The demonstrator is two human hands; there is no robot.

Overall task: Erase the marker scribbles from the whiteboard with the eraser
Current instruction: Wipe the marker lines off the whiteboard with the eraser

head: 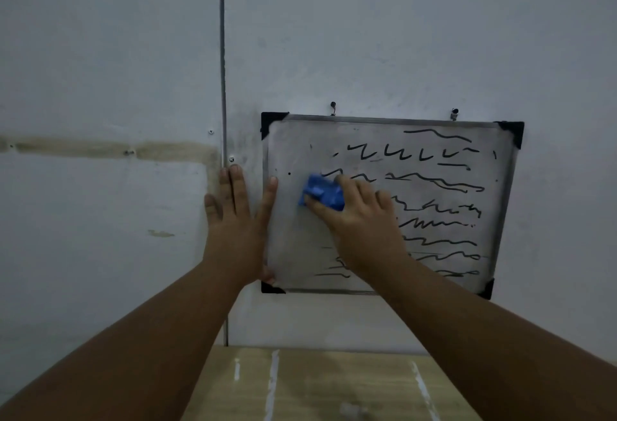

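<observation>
A small whiteboard (290,147) with black corner caps hangs on the wall from two hooks. Black marker scribbles (437,183) run in wavy rows across its middle and right side; the left strip looks wiped and smudged. My right hand (360,217) is shut on a blue eraser (322,192) pressed flat against the board's left-centre. My left hand (238,217) lies flat with fingers spread, palm on the wall, its index finger and thumb over the board's left frame edge.
The grey wall has a vertical seam strip (222,87) left of the board, with screws and a brownish stain band (100,148). A wooden surface (317,387) with white streaks sits below the board.
</observation>
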